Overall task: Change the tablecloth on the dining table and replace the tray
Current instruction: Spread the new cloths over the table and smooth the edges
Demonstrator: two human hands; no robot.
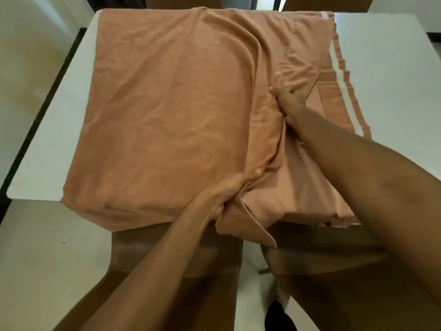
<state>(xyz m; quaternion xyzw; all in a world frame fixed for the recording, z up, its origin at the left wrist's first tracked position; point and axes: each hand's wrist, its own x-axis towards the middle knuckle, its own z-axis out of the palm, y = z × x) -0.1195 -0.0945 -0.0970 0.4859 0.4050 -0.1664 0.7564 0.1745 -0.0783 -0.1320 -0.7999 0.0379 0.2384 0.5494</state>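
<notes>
Both hands are in the salmon-orange cotton tablecloth (162, 111), which lies half-unfolded across the white rectangular dining table (386, 58): the left hand (226, 194) clenches a fold at the near edge, likely anchoring it, while the right hand (290, 103) grasps a bunched ridge further in, probably to draw the folded layers rightward over the bare top; no tray in sight

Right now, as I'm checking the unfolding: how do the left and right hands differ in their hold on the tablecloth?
The left hand grips the orange tablecloth bunched at the near edge of the table; the right hand grips a ridge farther in, on top. A folded corner hangs below the left hand; none hangs by the right hand. Both curl round the cloth.
</notes>
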